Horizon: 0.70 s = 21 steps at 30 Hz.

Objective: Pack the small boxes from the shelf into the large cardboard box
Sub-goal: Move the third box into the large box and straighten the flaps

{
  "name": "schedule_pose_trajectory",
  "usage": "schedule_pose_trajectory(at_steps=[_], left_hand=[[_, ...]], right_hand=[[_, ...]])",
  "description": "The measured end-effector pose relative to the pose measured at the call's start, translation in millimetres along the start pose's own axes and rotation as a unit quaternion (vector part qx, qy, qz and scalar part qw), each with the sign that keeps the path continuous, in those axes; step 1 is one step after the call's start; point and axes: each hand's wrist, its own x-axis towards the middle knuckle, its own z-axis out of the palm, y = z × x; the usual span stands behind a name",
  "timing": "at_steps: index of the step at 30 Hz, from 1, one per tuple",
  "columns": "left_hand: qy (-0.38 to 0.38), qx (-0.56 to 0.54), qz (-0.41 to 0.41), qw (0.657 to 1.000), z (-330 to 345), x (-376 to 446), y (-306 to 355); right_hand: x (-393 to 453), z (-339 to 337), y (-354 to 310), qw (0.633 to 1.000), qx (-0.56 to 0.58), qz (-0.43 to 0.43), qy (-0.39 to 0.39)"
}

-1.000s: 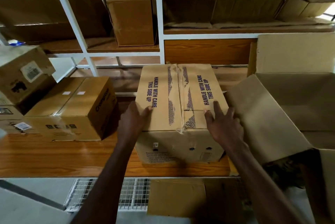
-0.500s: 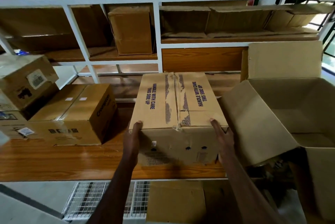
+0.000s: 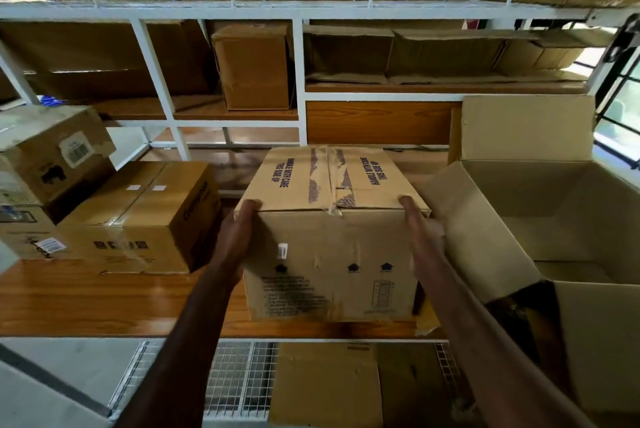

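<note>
A taped cardboard box (image 3: 332,254) printed "HANDLE WITH CARE THIS SIDE UP" stands at the front of the wooden shelf (image 3: 104,299). My left hand (image 3: 239,237) presses its left side and my right hand (image 3: 420,233) presses its right side, fingertips at the top edge. Just to the right stands the large cardboard box (image 3: 554,206), flaps up, its visible inside bare. Another small box (image 3: 145,220) sits on the shelf to the left.
At the far left stand stacked boxes with labels (image 3: 52,157). A tall box (image 3: 254,64) and flattened cartons (image 3: 433,53) fill the upper shelf behind white frame bars. Below the shelf lie wire mesh (image 3: 235,375) and another carton (image 3: 325,386).
My hands slid from the top of the printed box down to its two sides and gripped it. The box now sits nearer the shelf's front edge, and my view has tilted upward.
</note>
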Motion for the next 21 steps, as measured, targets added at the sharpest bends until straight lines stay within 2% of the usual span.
schedule_pose_trajectory(at_steps=[4, 12, 17, 21], left_hand=[[-0.015, -0.042, 0.039, 0.998, -1, -23, 11], [0.005, -0.173, 0.125, 0.977, -2, -65, 21], [-0.01, -0.209, 0.193, 0.959, 21, -86, 22], [-0.029, -0.271, 0.193, 0.943, 55, -105, 24]], right_hand=[[-24, -16, -25, 0.999, 0.015, -0.051, -0.003], [-93, -48, -73, 0.978, 0.067, -0.197, -0.005], [-110, -79, -84, 0.968, 0.12, -0.218, 0.014], [-111, -111, -82, 0.955, 0.15, -0.247, 0.063]])
